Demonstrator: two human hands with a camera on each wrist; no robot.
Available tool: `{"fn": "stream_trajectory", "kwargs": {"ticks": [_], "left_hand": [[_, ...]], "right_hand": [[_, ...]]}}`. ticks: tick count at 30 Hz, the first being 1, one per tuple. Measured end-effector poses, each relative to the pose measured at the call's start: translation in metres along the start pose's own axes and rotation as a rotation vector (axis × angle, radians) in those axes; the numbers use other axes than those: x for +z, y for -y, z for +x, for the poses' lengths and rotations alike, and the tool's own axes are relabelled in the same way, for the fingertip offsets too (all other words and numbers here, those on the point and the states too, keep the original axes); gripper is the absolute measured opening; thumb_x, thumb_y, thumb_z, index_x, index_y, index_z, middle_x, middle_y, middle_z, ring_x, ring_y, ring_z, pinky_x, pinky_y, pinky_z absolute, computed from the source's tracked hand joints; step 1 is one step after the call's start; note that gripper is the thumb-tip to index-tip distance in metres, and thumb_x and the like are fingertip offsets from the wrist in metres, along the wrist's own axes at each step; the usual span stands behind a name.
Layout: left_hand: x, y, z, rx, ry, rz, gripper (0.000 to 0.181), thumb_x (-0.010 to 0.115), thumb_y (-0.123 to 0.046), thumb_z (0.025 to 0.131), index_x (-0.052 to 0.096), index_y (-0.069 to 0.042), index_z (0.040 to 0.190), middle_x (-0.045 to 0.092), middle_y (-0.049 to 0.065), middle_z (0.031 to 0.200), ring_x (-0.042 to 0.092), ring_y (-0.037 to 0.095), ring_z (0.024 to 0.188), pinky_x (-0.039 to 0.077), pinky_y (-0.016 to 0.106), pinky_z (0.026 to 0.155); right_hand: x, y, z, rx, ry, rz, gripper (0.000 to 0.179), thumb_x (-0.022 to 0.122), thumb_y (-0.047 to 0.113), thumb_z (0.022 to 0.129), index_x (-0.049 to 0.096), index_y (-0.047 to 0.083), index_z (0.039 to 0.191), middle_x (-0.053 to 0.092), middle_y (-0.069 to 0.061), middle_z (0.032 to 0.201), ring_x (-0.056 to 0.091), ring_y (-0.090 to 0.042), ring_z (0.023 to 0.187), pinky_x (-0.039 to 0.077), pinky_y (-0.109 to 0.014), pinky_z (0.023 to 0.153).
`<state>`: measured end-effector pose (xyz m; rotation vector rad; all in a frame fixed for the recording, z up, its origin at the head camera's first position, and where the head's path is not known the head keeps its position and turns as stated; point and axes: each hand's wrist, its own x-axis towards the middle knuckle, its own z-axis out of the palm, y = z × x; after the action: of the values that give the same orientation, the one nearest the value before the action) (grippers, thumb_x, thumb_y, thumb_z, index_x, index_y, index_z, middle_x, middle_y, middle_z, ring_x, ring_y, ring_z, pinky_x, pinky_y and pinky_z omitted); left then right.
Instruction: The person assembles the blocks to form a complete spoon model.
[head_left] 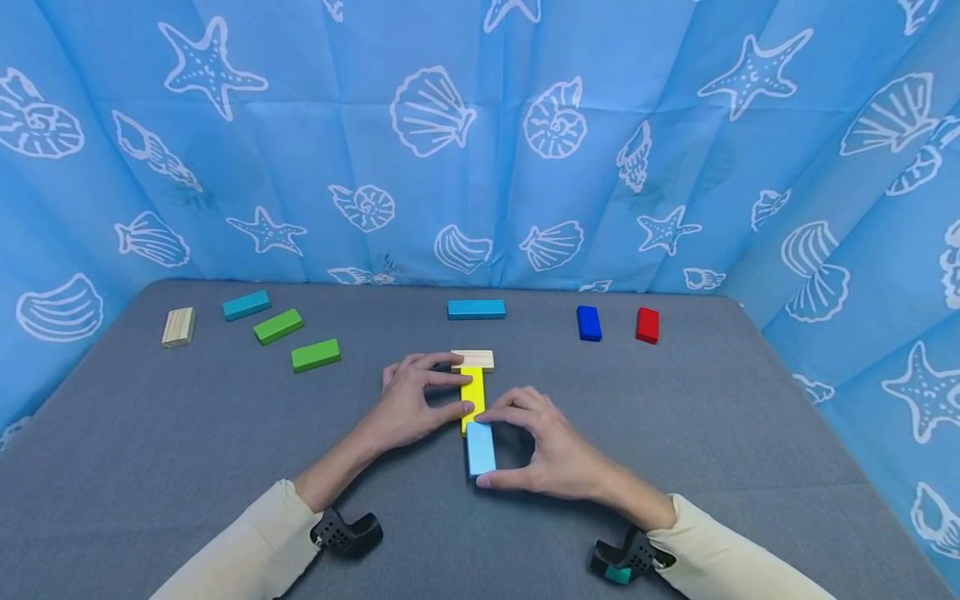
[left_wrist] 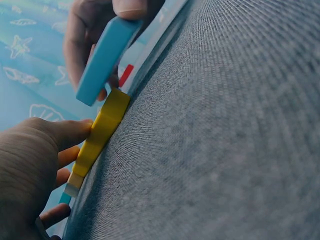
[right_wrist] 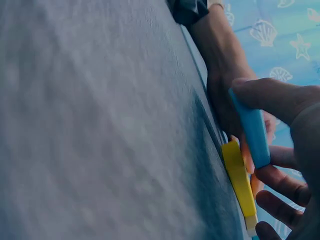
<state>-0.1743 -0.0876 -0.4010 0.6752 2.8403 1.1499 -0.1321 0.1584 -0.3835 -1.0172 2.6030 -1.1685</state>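
A light blue block is pinched by my right hand, thumb at its near end and fingertips at its far end. Both wrist views show this light blue block raised above the cloth, close over the near end of a yellow block. The yellow one lies lengthwise on the table, its far end against a crosswise plain wooden block. Left of these two is my left hand, its extended thumb and index finger touching the yellow block and another fingertip at the wooden block.
On the grey cloth-covered table, a teal block lies farther back. Dark blue and red blocks lie right. At left are another wooden block, a teal block and two green blocks. A blue curtain hangs behind.
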Motion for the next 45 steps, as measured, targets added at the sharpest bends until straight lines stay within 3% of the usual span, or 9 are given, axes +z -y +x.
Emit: {"fn": "stream_trajectory", "kwargs": {"ticks": [11,22,45], "left_hand": [[0.0,-0.001,0.0,-0.001,-0.012,0.032,0.043,0.08,-0.038,0.088,0.073,-0.02,0.126,0.053,0.003,0.149,0.039,0.032,0.138,0.019,0.062,0.106],[0.001,0.001,0.001,0.006,-0.016,0.023,0.043,0.08,-0.038,0.088,0.074,-0.02,0.126,0.053,0.003,0.148,0.04,0.032,0.138,0.019,0.062,0.105],[0.001,-0.002,0.0,-0.011,-0.009,0.012,0.044,0.081,-0.037,0.087,0.074,-0.019,0.126,0.054,0.003,0.148,0.039,0.032,0.138,0.018,0.062,0.106]], "right_hand": [[0.005,0.0,0.0,-0.015,0.036,-0.025,0.06,0.084,0.048,0.081,0.067,0.023,0.133,0.055,0.01,0.123,0.046,-0.016,0.117,0.038,-0.053,0.097],[0.01,-0.002,-0.001,-0.061,0.013,-0.087,0.059,0.084,0.05,0.08,0.068,0.024,0.131,0.051,0.01,0.12,0.044,-0.015,0.112,0.036,-0.048,0.093],[0.014,0.0,-0.001,-0.013,0.0,-0.123,0.063,0.086,0.053,0.076,0.069,0.025,0.129,0.05,0.011,0.117,0.045,-0.015,0.109,0.037,-0.046,0.091]]}}
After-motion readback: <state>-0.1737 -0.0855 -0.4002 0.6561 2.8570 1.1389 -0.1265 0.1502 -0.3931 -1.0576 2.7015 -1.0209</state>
